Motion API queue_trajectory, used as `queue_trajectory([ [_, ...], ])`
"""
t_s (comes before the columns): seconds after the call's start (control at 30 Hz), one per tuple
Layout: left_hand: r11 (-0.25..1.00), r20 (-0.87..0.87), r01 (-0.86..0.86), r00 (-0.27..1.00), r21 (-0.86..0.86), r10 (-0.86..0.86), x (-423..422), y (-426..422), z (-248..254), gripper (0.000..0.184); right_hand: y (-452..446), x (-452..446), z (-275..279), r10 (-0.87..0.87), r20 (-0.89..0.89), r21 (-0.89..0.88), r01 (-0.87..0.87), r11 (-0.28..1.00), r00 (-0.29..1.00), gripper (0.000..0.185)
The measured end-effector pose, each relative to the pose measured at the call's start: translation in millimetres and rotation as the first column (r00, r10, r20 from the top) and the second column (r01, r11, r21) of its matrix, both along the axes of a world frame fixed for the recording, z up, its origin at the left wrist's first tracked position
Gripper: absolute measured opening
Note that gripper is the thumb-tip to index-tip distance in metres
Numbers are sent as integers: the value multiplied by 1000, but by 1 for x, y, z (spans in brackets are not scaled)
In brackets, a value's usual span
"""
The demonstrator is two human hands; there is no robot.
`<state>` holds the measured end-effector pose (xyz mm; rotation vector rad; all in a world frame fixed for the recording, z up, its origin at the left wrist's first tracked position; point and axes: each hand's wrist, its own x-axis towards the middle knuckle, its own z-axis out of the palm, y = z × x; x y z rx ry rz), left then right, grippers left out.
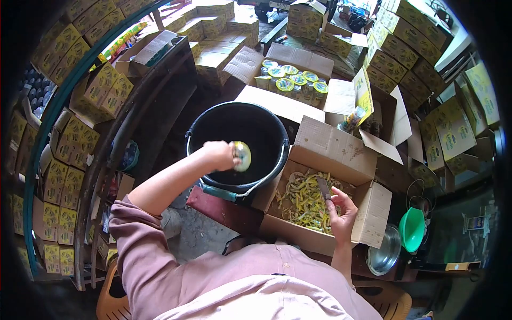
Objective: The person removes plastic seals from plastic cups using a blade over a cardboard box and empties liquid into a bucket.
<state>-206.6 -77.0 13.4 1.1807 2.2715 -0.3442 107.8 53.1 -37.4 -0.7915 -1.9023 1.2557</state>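
My left hand [220,154] is closed around a small round container [242,157] with a yellowish-green and white face, over the mouth of a black bucket [194,160]. The container is slightly blurred. My right hand [344,213] grips a dark, flat, blade-like tool [324,189] between thumb and fingers. Below it stands an open cardboard box [332,145] holding many yellow-green strips [306,200]. The bucket's wire handle with a teal grip [220,192] hangs down on my side. Its inside is dark, so the contents are hard to make out.
Behind the bucket, an open carton [298,52] holds several lidded containers [285,84]. One clear container [352,118] leans at another open carton [394,128]. A metal bowl [385,255] and green basin [412,229] sit at right. Stacked yellow cartons [221,42] surround the workplace.
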Motion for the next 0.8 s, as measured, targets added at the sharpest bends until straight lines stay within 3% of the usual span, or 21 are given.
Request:
queue_trajectory([
  [0.07, 973, -190, 76, 981, 217, -34, -3, -4, -13, 61, -2, -2, 3, 6, 14, 6, -6, 1000, 1000, 32],
  [0.1, 992, -173, 110, 980, 67, -97, -1, -4, -10, 60, -2, -3, 3, 9, 18, 10, -9, 1000, 1000, 32],
  [0.13, 898, 24, 288, 955, -333, -297, -1, 1, -10, 57, -2, -5, 3, 19, 12, 13, -19, 1000, 1000, 33],
  [0.2, 903, 60, 201, 979, -380, -193, 3, 1, -5, 54, -2, -6, 1, 39, 5, 21, -39, 999, 999, 33],
  [0.27, 969, 63, 143, 989, -203, -132, -4, 2, 2, 55, -2, -8, 1, 53, -3, 22, -53, 998, 999, 33],
  [0.3, 999, 9, 38, 999, -9, -38, -5, -1, 1, 58, -2, -10, 0, 60, -9, 23, -60, 998, 998, 33],
  [0.4, 942, 208, -157, 973, 297, 96, -18, -2, -5, 62, -3, -13, -2, 52, -85, -146, -65, 987, 995, 35],
  [0.43, 919, 196, -152, 977, 365, 84, -23, -4, -13, 60, -2, -13, -5, 49, -109, -210, -71, 975, 993, 36],
  [0.53, 680, 648, -553, 747, 481, 149, -20, -12, -15, 54, 0, -17, -10, 45, -161, -362, -102, 926, 986, 38],
  [0.6, 470, 842, -742, 540, 479, -7, -9, -15, -20, 47, -1, -20, -11, 59, -166, -419, -125, 899, 984, 39],
  [0.67, 297, 857, -804, 489, 515, -161, 28, -14, 5, 44, -3, -30, -8, 58, -168, -370, -118, 922, 984, 36],
  [0.7, 257, 828, -787, 533, 560, -172, 37, -13, 3, 48, -2, -35, -6, 69, -159, -337, -120, 934, 985, 35],
  [0.73, 112, 744, -743, 626, 660, -233, 46, -7, -4, 52, 0, -40, -4, 80, -150, -303, -123, 945, 986, 34],
  [0.8, 60, 735, -753, 618, 655, -280, 57, -1, -14, 52, 5, -55, 9, 135, -202, -160, -168, 973, 970, 27],
])
